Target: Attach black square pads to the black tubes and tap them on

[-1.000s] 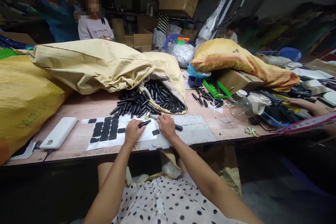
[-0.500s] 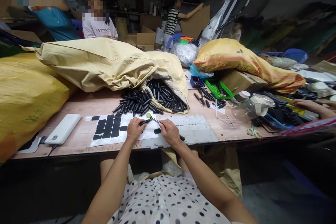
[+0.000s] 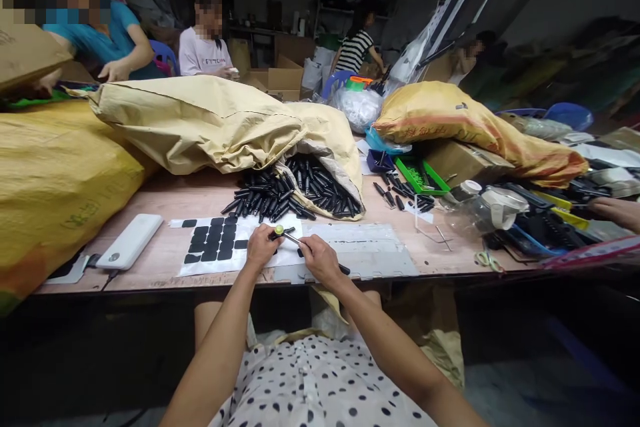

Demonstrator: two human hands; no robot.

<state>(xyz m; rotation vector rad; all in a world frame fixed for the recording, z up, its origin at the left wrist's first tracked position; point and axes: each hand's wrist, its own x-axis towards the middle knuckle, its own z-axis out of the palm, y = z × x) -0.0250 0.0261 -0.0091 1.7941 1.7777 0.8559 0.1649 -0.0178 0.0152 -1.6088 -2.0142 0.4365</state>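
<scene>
Near the table's front edge, my left hand is closed on a small black pen-shaped piece. My right hand grips a slim tool with a metal shaft and a dark handle end, much like a screwdriver. A small yellow-green disc sits at the tool's tip, over the black piece by my left fingers; whether they touch is unclear. Beneath my hands lies a white sheet with black rounded-square stickers. A heap of similar black pieces lies just beyond, spilling from a beige sack.
A white power bank with a cable lies left, beside a yellow sack. Rightward are a green tray, a clear plastic jug, scissors and a co-worker's hand. Other people work behind the sacks.
The disc at the tool's tip has moved left and down, closer to my left fingers. My view has shifted slightly. Behind, the person in blue has lowered an arm and the striped-shirt person has turned.
</scene>
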